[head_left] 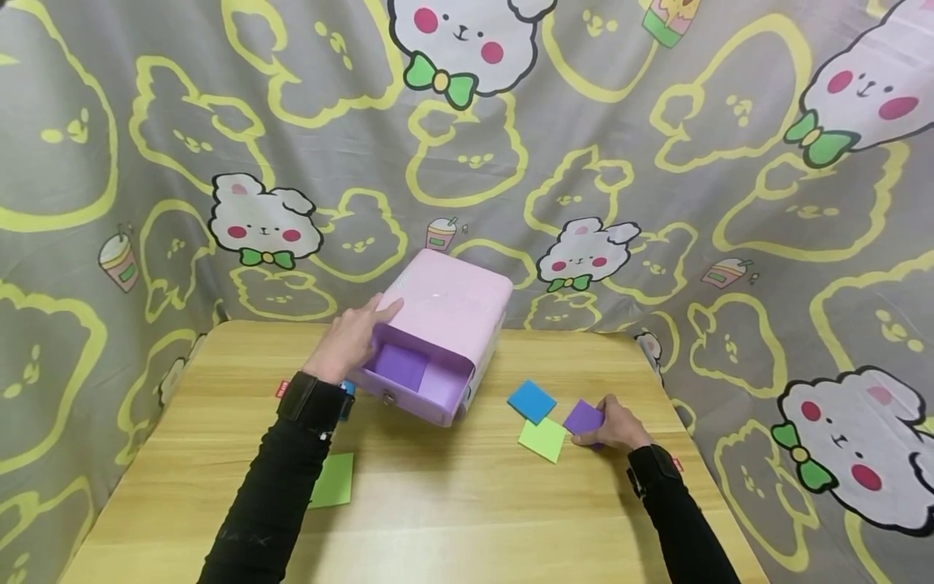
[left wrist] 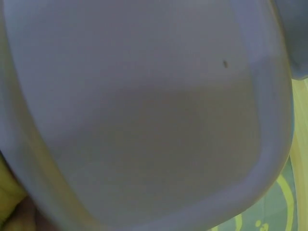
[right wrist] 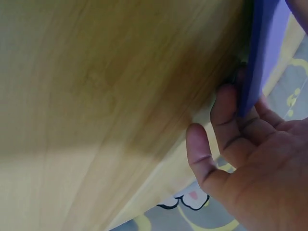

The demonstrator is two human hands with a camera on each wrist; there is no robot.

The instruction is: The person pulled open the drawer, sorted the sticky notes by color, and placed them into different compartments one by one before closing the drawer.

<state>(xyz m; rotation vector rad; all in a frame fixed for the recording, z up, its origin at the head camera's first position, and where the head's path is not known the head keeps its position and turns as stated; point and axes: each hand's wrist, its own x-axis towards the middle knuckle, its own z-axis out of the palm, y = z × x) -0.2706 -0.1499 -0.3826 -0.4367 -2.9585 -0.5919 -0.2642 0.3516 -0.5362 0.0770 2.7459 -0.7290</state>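
In the head view a pale pink box point(head_left: 452, 296) with an open front compartment stands at an angle on the table. My left hand point(head_left: 343, 341) grips its left side near the front. Inside the compartment lies a purple square point(head_left: 400, 367). The left wrist view is mostly filled by a smooth box panel point(left wrist: 144, 120), with a bit of the hand at the lower left. To the right, my right hand point(head_left: 614, 426) pinches a purple sticky-note pad point(head_left: 584, 417). Its fingers curl against the purple pad point(right wrist: 262, 53) in the right wrist view.
Beside the right hand, a blue pad point(head_left: 531, 401) touches or overlaps a lime-green pad point(head_left: 543, 440). Another green pad point(head_left: 334, 480) lies partly behind the left forearm, and a blue item point(head_left: 348, 388) peeks out by that wrist. Patterned grey cloth point(head_left: 467, 162) hangs around the wooden table point(head_left: 467, 519).
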